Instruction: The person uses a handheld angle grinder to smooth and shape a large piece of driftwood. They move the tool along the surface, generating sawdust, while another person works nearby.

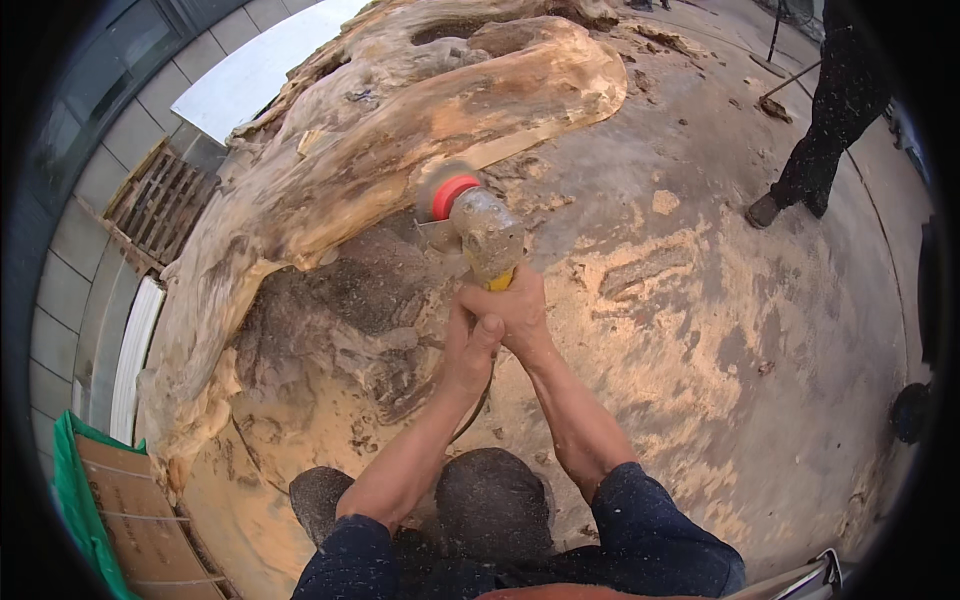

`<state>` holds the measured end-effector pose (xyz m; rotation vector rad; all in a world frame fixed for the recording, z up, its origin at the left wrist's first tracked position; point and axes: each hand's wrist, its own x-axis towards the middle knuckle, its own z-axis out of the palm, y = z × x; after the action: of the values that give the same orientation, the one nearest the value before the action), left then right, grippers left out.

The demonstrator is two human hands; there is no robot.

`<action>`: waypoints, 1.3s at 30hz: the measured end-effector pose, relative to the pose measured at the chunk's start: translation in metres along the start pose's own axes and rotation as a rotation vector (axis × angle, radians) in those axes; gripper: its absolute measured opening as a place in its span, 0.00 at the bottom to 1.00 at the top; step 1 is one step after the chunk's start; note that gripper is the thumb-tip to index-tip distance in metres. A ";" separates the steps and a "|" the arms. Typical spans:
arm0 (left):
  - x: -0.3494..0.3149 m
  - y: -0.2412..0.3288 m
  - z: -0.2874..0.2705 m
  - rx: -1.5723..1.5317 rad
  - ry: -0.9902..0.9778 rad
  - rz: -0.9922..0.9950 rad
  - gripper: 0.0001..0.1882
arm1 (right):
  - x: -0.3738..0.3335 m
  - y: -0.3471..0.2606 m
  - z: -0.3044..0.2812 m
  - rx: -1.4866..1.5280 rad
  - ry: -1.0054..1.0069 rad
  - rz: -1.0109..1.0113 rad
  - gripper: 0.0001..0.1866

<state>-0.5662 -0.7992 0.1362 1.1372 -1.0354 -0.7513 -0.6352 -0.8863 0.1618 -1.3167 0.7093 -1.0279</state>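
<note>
Both hands are closed on an angle grinder (490, 235) with a dusty metal head, a yellow body and a red rim around its blurred disc. My right hand (520, 305) wraps the yellow body just behind the head. Lower and to its left, my left hand (468, 345) grips the rear part, its thumb on top; the fingers are partly hidden. The disc is at the lower edge of a large pale, twisted tree trunk (400, 150), by a smoothed strip of wood. Whether it touches the wood I cannot tell. A dark cord (482, 405) hangs below my hands.
Sawdust (690, 330) and bark bits cover the concrete floor. At the left are a wooden pallet (160, 210), a white board (265, 70) and a cardboard box (135, 510) with green wrapping. Another person's dark-trousered leg (835, 140) stands at the upper right.
</note>
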 end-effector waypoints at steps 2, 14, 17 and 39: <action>0.004 0.002 0.002 0.016 -0.013 -0.013 0.53 | 0.002 -0.002 0.001 -0.005 0.003 0.009 0.22; -0.015 0.006 -0.006 -0.202 0.101 0.059 0.52 | -0.019 -0.030 0.028 -0.212 0.009 -0.147 0.21; -0.002 0.005 -0.007 -0.145 0.041 0.030 0.51 | -0.011 -0.030 0.021 -0.123 0.073 -0.097 0.24; 0.049 0.018 0.035 0.110 -0.024 0.007 0.49 | 0.030 -0.023 -0.029 0.258 0.112 0.009 0.15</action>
<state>-0.5812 -0.8501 0.1690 1.2203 -1.1114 -0.7114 -0.6530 -0.9247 0.1841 -1.0389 0.6421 -1.1516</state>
